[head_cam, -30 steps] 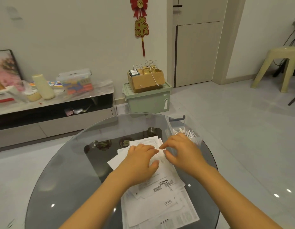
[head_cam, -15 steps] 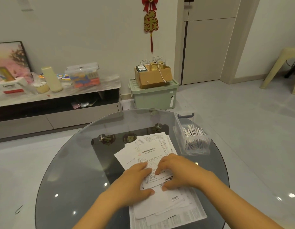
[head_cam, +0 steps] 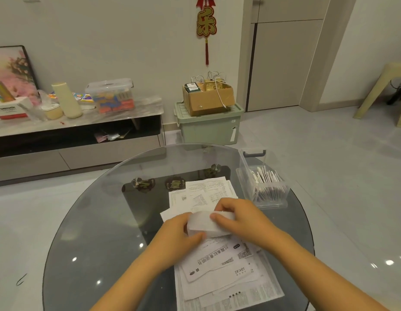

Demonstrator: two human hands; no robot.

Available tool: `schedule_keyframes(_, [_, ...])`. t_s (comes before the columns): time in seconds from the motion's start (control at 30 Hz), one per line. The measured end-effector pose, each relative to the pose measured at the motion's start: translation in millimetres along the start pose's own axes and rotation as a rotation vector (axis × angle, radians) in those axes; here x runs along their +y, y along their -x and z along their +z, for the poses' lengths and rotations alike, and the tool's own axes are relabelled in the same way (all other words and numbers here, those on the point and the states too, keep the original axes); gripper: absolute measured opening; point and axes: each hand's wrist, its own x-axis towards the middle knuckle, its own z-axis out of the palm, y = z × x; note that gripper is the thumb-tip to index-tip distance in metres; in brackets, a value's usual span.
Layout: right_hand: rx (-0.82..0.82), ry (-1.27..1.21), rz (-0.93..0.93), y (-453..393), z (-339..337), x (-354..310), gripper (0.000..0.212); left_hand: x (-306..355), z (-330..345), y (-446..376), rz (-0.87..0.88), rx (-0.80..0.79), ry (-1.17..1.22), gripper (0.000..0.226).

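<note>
A folded white sheet of paper (head_cam: 202, 224) is held just above a spread of printed paper sheets (head_cam: 222, 265) on the round glass table (head_cam: 100, 209). My left hand (head_cam: 177, 234) grips its left end, thumb underneath. My right hand (head_cam: 242, 217) pinches its right end, fingers curled over the top edge. More printed sheets (head_cam: 204, 195) lie just beyond my hands. Part of the folded sheet is hidden by my fingers.
A clear plastic bin (head_cam: 262, 182) holding several folded papers stands at the table's right edge. Beyond the table are a green storage box (head_cam: 208, 129) with a cardboard box (head_cam: 208, 97) on top, a low cluttered cabinet (head_cam: 78, 131) at left, and a stool (head_cam: 383, 90) at far right.
My hands pulled back toward me from the far sheets, and a sheet that lay flat under them is now folded over and lifted between both hands. The camera tilted down slightly.
</note>
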Motion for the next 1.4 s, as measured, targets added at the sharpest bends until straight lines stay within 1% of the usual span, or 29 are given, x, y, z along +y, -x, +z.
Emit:
schedule_keyframes(0.03, [0.036, -0.011, 0.016, -2, 2, 1, 0.007, 0, 2, -1, -0.025, 0.046, 0.037, 0.021])
schedule_keyframes(0.07, [0.065, -0.008, 0.033, -4, 5, 2, 0.016, -2, 5, -3, -0.057, 0.082, 0.067, 0.023])
schedule_keyframes(0.17, [0.105, 0.097, 0.069, -9, 10, 6, 0.056, -3, 10, -8, -0.135, 0.147, 0.11, 0.029])
schedule_keyframes(0.23, [0.084, 0.166, 0.084, -10, 15, 8, 0.073, -4, 14, -10, -0.141, 0.157, 0.118, 0.047])
schedule_keyframes(0.3, [0.032, 0.185, 0.106, -9, 19, 11, 0.083, -7, 18, -11, -0.121, 0.157, 0.079, 0.073])
schedule_keyframes(0.33, [0.005, 0.188, 0.117, -10, 22, 11, 0.086, -10, 19, -12, -0.113, 0.153, 0.043, 0.082])
schedule_keyframes(0.4, [-0.033, 0.202, 0.132, -9, 24, 13, 0.09, -13, 21, -14, -0.091, 0.136, -0.015, 0.087])
schedule_keyframes(0.47, [-0.049, 0.232, 0.129, -10, 24, 14, 0.09, -16, 21, -16, -0.056, 0.125, -0.046, 0.082])
schedule_keyframes(0.57, [-0.068, 0.304, 0.118, -9, 20, 15, 0.085, -17, 18, -16, 0.024, 0.117, -0.141, 0.062])
schedule_keyframes(0.63, [-0.08, 0.343, 0.123, -9, 16, 16, 0.077, -19, 15, -16, 0.11, 0.089, -0.289, 0.046])
schedule_keyframes(0.7, [-0.082, 0.398, 0.098, -8, 13, 17, 0.065, -24, 13, -16, 0.194, 0.03, -0.416, 0.039])
schedule_keyframes(0.77, [-0.092, 0.466, 0.033, -6, 11, 19, 0.053, -29, 12, -15, 0.218, -0.033, -0.426, 0.047])
schedule_keyframes(0.8, [-0.108, 0.483, 0.005, -5, 10, 20, 0.051, -32, 11, -15, 0.228, -0.044, -0.431, 0.054])
schedule_keyframes(0.87, [-0.156, 0.472, -0.02, -2, 9, 20, 0.057, -33, 10, -16, 0.263, -0.033, -0.461, 0.058])
schedule_keyframes(0.93, [-0.168, 0.457, -0.035, 0, 7, 19, 0.061, -31, 9, -16, 0.298, -0.005, -0.474, 0.061])
schedule_keyframes(0.97, [-0.159, 0.444, -0.031, 1, 6, 19, 0.058, -31, 10, -16, 0.326, 0.017, -0.461, 0.065])
schedule_keyframes(1.0, [-0.139, 0.407, -0.01, 1, 5, 19, 0.053, -28, 10, -14, 0.332, 0.038, -0.428, 0.063])
schedule_keyframes(1.1, [-0.054, 0.275, 0.037, -3, 3, 19, 0.028, -23, 9, -15, 0.264, 0.113, -0.281, 0.029])
schedule_keyframes(1.17, [-0.003, 0.267, 0.034, -9, 4, 19, 0.022, -20, 10, -19, 0.21, 0.188, -0.192, 0.022])
schedule_keyframes(1.23, [0.039, 0.243, 0.082, -15, 7, 19, 0.02, -16, 12, -24, 0.13, 0.236, -0.112, 0.018])
schedule_keyframes(1.27, [0.062, 0.227, 0.11, -18, 8, 19, 0.019, -14, 14, -26, 0.088, 0.246, -0.089, 0.02])
schedule_keyframes(1.3, [0.081, 0.208, 0.137, -20, 10, 20, 0.02, -14, 16, -28, 0.059, 0.255, -0.075, 0.028])
schedule_keyframes(1.4, [0.089, 0.177, 0.191, -24, 17, 18, 0.035, -14, 22, -36, 0.038, 0.264, -0.078, 0.048])
